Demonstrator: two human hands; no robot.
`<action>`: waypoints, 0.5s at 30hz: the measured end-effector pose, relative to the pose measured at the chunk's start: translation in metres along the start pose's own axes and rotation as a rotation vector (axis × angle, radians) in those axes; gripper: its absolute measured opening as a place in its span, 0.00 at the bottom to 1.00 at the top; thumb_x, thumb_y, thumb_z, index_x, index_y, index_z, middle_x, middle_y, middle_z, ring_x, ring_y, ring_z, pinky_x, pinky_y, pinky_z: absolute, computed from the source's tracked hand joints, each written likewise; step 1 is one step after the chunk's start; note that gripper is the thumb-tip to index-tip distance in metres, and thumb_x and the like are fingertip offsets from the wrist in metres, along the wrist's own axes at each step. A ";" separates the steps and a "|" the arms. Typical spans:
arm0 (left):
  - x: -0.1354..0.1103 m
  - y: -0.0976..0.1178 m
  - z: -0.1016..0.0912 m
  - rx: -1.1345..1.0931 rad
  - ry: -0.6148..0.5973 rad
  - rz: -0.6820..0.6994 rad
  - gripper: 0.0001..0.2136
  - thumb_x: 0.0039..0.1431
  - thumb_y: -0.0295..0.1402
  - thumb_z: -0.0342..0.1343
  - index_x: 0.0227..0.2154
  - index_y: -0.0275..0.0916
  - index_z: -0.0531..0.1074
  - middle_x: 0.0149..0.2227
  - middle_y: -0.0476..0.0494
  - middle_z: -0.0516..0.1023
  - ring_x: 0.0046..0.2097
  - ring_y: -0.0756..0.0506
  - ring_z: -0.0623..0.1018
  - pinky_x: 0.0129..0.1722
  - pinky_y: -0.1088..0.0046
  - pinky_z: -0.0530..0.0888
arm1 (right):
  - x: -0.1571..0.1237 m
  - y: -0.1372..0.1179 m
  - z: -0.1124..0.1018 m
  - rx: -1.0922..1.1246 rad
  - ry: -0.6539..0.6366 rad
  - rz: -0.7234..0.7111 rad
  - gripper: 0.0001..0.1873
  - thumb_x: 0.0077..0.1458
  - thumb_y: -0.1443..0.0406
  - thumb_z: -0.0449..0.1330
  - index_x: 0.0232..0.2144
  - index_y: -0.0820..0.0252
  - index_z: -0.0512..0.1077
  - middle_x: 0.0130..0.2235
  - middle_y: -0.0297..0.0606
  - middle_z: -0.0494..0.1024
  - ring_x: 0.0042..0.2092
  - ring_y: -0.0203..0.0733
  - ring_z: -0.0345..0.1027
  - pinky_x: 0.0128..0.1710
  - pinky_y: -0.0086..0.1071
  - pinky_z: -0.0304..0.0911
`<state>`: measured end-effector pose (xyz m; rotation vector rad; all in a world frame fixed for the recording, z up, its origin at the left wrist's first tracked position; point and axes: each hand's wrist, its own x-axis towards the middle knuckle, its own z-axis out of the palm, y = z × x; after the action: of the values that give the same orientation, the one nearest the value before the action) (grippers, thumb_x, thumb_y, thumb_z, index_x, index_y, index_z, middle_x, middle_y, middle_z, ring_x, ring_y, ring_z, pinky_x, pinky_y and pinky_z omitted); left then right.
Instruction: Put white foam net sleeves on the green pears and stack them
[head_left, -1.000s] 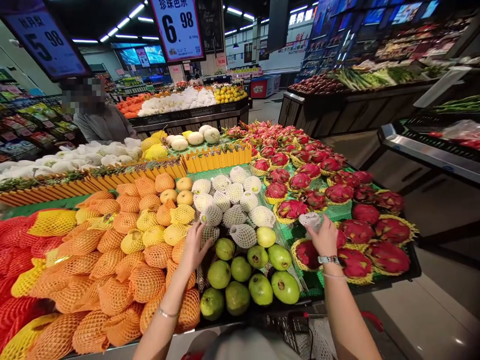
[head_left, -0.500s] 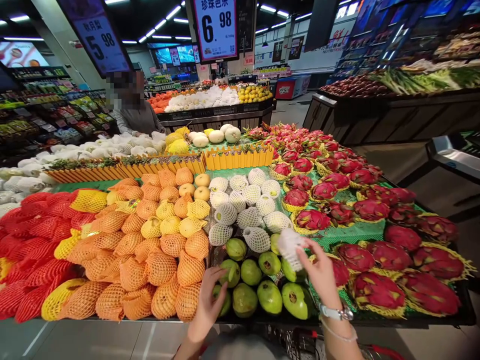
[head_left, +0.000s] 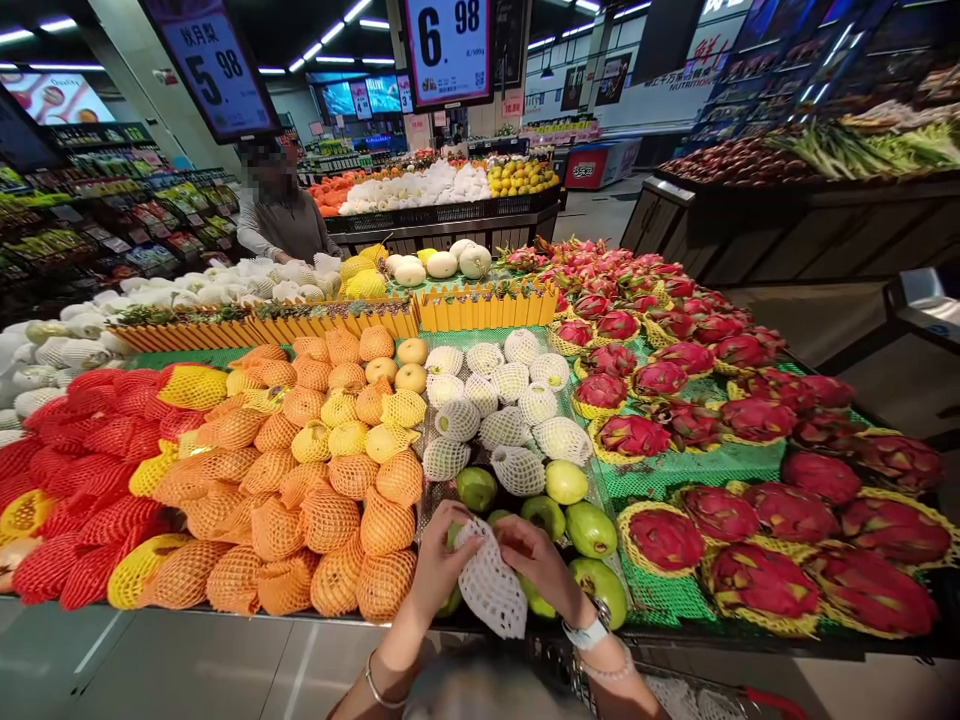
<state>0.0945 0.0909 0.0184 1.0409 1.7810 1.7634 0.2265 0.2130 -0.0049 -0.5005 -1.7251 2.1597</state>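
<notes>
- Left hand [head_left: 439, 560]: the grip is closed, with thumb and fingers pinching the left edge of the white foam net [head_left: 491, 592].
- Right hand [head_left: 541, 562]: the grip is closed, with the fingers curled over the upper right edge of the same net. A watch [head_left: 586, 633] sits on this wrist.
- White foam net: stretched between both hands at the front edge of the display surface [head_left: 705, 465], directly above the nearest green fruits [head_left: 591, 530]. Whether a fruit sits inside the net cannot be told.
- Green fruits: bare, grouped at the front of the middle section, just beside and under the hands.
- White-netted fruits [head_left: 517, 470]: stacked just behind the green fruits.
- Orange-netted fruits [head_left: 330, 520]: piled to the left, near the left hand.
- Dragon fruits [head_left: 664, 540]: on yellow nets to the right.
- Another person [head_left: 283, 222]: stands beyond the far left of the surface, well apart.
</notes>
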 end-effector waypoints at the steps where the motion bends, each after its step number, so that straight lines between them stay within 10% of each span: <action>1: 0.000 -0.002 0.002 -0.063 0.006 -0.033 0.15 0.54 0.45 0.65 0.27 0.40 0.69 0.32 0.47 0.71 0.38 0.44 0.72 0.40 0.70 0.68 | 0.002 0.002 -0.001 -0.010 0.003 -0.012 0.14 0.51 0.54 0.67 0.34 0.55 0.74 0.28 0.31 0.71 0.31 0.39 0.67 0.34 0.32 0.66; 6: 0.002 -0.009 0.013 -0.283 -0.018 -0.222 0.20 0.49 0.47 0.67 0.24 0.39 0.65 0.24 0.55 0.65 0.28 0.50 0.66 0.32 0.75 0.64 | 0.008 0.007 0.000 0.021 0.028 -0.089 0.22 0.48 0.54 0.70 0.44 0.53 0.74 0.45 0.39 0.77 0.50 0.47 0.71 0.52 0.40 0.66; 15: 0.004 -0.025 0.013 -0.426 0.002 -0.522 0.17 0.48 0.49 0.66 0.29 0.40 0.73 0.32 0.47 0.76 0.38 0.45 0.76 0.41 0.70 0.73 | 0.004 0.015 -0.001 0.338 0.229 0.098 0.16 0.47 0.49 0.67 0.32 0.51 0.75 0.36 0.38 0.80 0.43 0.50 0.75 0.47 0.43 0.70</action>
<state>0.0959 0.1045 -0.0068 0.3593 1.4119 1.6872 0.2228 0.2121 -0.0201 -0.7175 -1.2092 2.2950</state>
